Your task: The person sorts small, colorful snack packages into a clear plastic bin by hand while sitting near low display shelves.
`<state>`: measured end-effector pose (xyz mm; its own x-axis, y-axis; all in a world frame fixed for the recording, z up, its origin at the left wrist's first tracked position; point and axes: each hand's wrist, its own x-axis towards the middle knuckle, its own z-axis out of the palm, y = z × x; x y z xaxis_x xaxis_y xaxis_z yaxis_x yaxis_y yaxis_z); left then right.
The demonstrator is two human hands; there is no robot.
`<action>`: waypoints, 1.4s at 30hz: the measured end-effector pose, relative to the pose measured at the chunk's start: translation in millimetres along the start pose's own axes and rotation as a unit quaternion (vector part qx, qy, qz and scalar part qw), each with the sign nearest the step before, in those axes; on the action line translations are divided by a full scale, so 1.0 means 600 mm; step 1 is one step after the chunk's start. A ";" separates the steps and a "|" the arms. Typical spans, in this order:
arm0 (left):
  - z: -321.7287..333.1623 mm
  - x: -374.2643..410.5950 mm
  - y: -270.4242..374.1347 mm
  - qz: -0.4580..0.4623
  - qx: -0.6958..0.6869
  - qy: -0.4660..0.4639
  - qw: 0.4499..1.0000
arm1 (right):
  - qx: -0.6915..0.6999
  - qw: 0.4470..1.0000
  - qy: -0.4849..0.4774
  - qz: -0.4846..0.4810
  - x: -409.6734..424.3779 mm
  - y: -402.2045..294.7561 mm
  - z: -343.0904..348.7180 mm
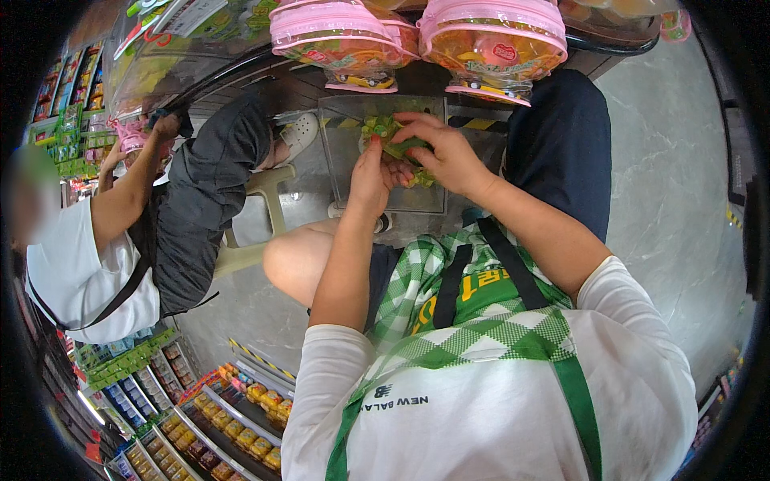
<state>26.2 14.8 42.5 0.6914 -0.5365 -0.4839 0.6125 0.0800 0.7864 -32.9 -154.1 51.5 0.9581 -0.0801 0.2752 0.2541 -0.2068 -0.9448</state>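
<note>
Over a clear plastic box [385, 207] on the floor, both hands are close together among small green-yellow wrapped items [380, 126]. My left hand [374, 180] is palm up with its thumb raised, fingers curled under some of the green pieces. From the right, my right hand [442, 147] reaches over with bent fingers, touching a darker green item [411, 146] between the hands. The exact kind of these items is too small to tell. Two clear round bags with pink zipped rims, a left one [346, 36] and a right one [493, 39], stand at the counter edge above.
A co-worker [90, 240] sits at the left, handling a pink item [132, 135]. A beige plastic stool [267, 198] stands between us. A large clear bag [180, 60] lies at the upper left. Shelves of packaged goods [234, 427] are at the lower left.
</note>
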 end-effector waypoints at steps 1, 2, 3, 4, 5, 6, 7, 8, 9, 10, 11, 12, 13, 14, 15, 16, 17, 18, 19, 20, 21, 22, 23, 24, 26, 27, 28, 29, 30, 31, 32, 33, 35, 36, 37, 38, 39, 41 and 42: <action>0.005 -0.001 -0.002 -0.023 -0.005 -0.003 1.000 | -0.028 0.999 -0.009 -0.028 -0.002 0.001 0.003; 0.007 -0.001 -0.006 -0.027 -0.013 -0.015 0.999 | -0.009 1.000 0.001 -0.016 -0.005 0.000 0.008; 0.007 -0.003 -0.009 -0.028 -0.021 -0.025 0.999 | -0.015 1.000 -0.006 -0.021 -0.005 -0.002 0.008; 0.008 -0.004 -0.011 -0.030 -0.029 -0.035 0.999 | -0.020 0.999 -0.013 -0.026 -0.004 -0.006 0.006; 0.012 -0.006 -0.014 -0.021 -0.020 -0.026 0.999 | -0.026 0.999 -0.020 -0.031 -0.004 -0.009 0.005; 0.020 -0.007 -0.015 -0.013 -0.011 -0.019 1.000 | -0.027 1.000 -0.008 -0.009 -0.003 -0.010 0.004; 0.026 -0.007 -0.017 -0.004 -0.002 -0.012 1.000 | -0.028 1.000 0.004 0.012 -0.002 -0.011 0.003; 0.027 -0.006 -0.020 0.006 0.022 -0.011 1.000 | -0.029 0.999 0.016 0.034 -0.001 -0.011 0.003; 0.028 -0.005 -0.022 0.016 0.045 -0.009 0.999 | -0.020 0.998 0.033 0.049 0.000 -0.009 0.004; 0.028 -0.005 -0.024 0.027 0.069 -0.007 0.997 | -0.012 0.997 0.051 0.063 0.002 -0.006 0.006; 0.029 -0.007 -0.024 0.044 0.114 -0.006 0.992 | -0.004 0.995 0.068 0.078 0.003 -0.004 0.007; 0.030 -0.009 -0.023 0.061 0.160 -0.006 0.985 | 0.001 0.993 0.065 0.098 0.004 -0.003 0.005; 0.030 -0.010 -0.022 0.078 0.206 -0.007 0.976 | 0.006 0.991 0.063 0.117 0.006 -0.003 0.001; 0.028 -0.011 -0.020 0.098 0.256 -0.010 0.962 | 0.011 0.989 0.061 0.136 0.009 -0.002 -0.002; 0.025 -0.012 -0.016 0.117 0.305 -0.012 0.945 | 0.017 0.986 0.083 0.140 0.010 0.010 -0.002; 0.025 -0.013 -0.014 0.137 0.354 -0.015 0.925 | 0.022 0.984 0.106 0.144 0.012 0.029 -0.001; 0.028 -0.015 -0.013 0.173 0.351 -0.023 0.920 | 0.028 0.980 0.128 0.147 0.010 0.047 0.001; 0.031 -0.019 -0.010 0.209 0.347 -0.030 0.914 | 0.061 0.974 0.145 0.165 0.009 0.054 0.000; 0.033 -0.020 -0.007 0.244 0.342 -0.038 0.907 | 0.094 0.965 0.161 0.183 0.007 0.061 -0.001; 0.033 -0.019 -0.003 0.255 0.332 -0.029 0.908 | 0.126 0.955 0.176 0.201 0.005 0.068 0.001; 0.032 -0.017 0.001 0.269 0.319 -0.019 0.908 | 0.142 0.951 0.193 0.195 0.005 0.073 0.005; 0.031 -0.015 0.004 0.282 0.307 -0.008 0.909 | 0.157 0.947 0.209 0.189 0.005 0.079 0.011; 0.031 -0.012 0.008 0.276 0.296 -0.010 0.914 | 0.172 0.941 0.225 0.183 0.005 0.085 0.013; 0.028 -0.009 0.009 0.269 0.285 -0.010 0.920 | 0.191 0.945 0.201 0.175 0.006 0.079 0.010; 0.020 -0.012 0.012 0.262 0.281 -0.009 0.923 | 0.234 0.947 0.151 0.159 0.008 0.049 0.000; 0.019 -0.011 0.011 0.263 0.284 -0.010 0.922 | 0.215 0.957 0.129 0.146 0.008 0.043 0.000; 0.018 -0.010 0.010 0.264 0.287 -0.012 0.921 | 0.195 0.966 0.107 0.132 0.008 0.038 0.001; 0.017 -0.011 0.010 0.257 0.288 -0.017 0.922 | 0.174 0.974 0.085 0.118 0.008 0.036 0.001; 0.019 -0.014 0.011 0.251 0.288 -0.022 0.924 | 0.156 0.976 0.099 0.119 0.008 0.039 0.001; 0.020 -0.016 0.011 0.244 0.289 -0.027 0.925 | 0.137 0.977 0.113 0.120 0.008 0.043 0.000; 0.021 -0.017 0.010 0.238 0.270 -0.036 0.932 | 0.118 0.977 0.127 0.121 0.008 0.047 -0.001; 0.021 -0.018 0.009 0.233 0.251 -0.044 0.938 | 0.127 0.976 0.123 0.129 0.009 0.047 0.000; 0.023 -0.022 0.012 0.218 0.202 -0.055 0.953 | 0.145 0.972 0.115 0.144 0.010 0.047 0.003; 0.028 -0.021 0.017 0.207 0.173 -0.060 0.961 | 0.151 0.967 0.128 0.161 0.010 0.047 0.003; 0.030 -0.021 0.020 0.195 0.144 -0.065 0.968 | 0.156 0.961 0.140 0.178 0.008 0.047 0.002; 0.030 -0.019 0.020 0.189 0.133 -0.065 0.971 | 0.162 0.955 0.153 0.195 0.007 0.047 0.001; 0.028 -0.018 0.019 0.183 0.122 -0.065 0.973 | 0.174 0.953 0.153 0.196 0.008 0.047 0.000; 0.028 -0.016 0.020 0.170 0.092 -0.061 0.979 | 0.197 0.948 0.154 0.197 0.009 0.048 -0.006; 0.028 -0.016 0.022 0.163 0.073 -0.053 0.982 | 0.162 0.964 0.141 0.155 0.010 0.044 -0.008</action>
<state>21.0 7.0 63.8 0.7927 -0.5882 -0.1600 0.2978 0.1447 0.9436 -21.0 -164.7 28.9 0.9323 -0.3599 -0.0347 0.0332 0.1808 -0.9830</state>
